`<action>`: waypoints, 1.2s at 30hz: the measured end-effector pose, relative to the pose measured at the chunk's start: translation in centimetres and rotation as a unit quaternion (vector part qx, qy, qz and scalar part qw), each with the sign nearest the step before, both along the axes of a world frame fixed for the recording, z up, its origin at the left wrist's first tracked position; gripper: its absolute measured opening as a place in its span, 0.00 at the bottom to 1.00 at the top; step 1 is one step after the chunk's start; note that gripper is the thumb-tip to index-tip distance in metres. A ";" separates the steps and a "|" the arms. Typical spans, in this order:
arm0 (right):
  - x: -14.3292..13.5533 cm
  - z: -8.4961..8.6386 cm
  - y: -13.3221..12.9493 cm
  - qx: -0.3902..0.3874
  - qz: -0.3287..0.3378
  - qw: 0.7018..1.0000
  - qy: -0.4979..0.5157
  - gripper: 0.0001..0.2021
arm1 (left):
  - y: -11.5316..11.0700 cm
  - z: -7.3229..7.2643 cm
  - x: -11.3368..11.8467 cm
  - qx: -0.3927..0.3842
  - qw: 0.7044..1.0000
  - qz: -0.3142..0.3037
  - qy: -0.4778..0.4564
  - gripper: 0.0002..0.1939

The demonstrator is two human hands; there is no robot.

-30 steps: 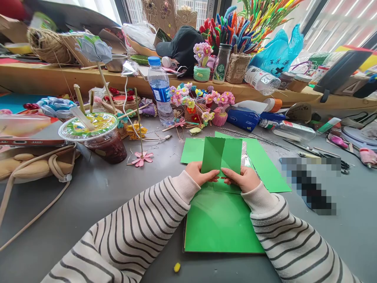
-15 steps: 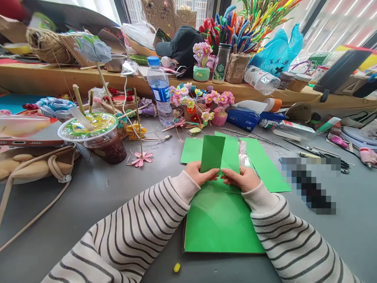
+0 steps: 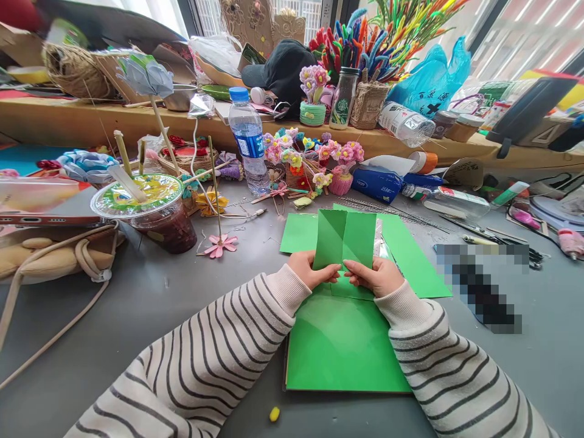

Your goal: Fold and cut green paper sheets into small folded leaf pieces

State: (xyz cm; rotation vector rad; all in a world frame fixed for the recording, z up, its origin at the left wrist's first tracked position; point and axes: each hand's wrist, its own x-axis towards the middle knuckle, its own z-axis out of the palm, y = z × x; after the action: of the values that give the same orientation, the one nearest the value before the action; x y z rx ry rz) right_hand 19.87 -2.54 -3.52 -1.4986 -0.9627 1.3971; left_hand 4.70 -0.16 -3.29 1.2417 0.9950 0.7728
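A small piece of green paper (image 3: 345,237) stands upright between my hands, with a crease or split down its middle; which of the two I cannot tell. My left hand (image 3: 314,269) pinches its lower left part between thumb and fingers. On the lower right part, my right hand (image 3: 375,275) is closed in the same way, the two thumb tips nearly touching. Below my hands lies a large green sheet (image 3: 349,350). Another green sheet (image 3: 410,252) lies behind to the right, and a green piece (image 3: 295,233) to the left.
A lidded drink cup (image 3: 159,219) and a pink flower on a stick (image 3: 220,246) stand left. A water bottle (image 3: 249,146) and a blue tissue pack (image 3: 378,181) are behind. A yellow bit (image 3: 274,414) lies near the front edge. Thin wires and tools lie right.
The green paper between my hands has opened wider, and its right half now shows more fully beside the left one. My hands have hardly moved.
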 end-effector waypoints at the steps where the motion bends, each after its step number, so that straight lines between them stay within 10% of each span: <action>1: 0.0 0.0 0.0 0.000 0.000 1.000 0.002 0.09 | 0.0 0.0 0.0 -0.001 1.000 0.001 -0.002 0.11; 36: 0.0 0.2 0.0 0.020 0.004 0.999 -0.028 0.10 | 0.1 0.3 0.1 0.035 0.998 -0.009 0.058 0.13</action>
State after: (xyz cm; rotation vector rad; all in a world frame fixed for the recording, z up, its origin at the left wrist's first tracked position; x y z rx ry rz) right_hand 19.87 -2.58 -3.37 -1.5124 -1.0272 1.3406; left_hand 4.75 -0.07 -2.98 1.3666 1.0570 0.7331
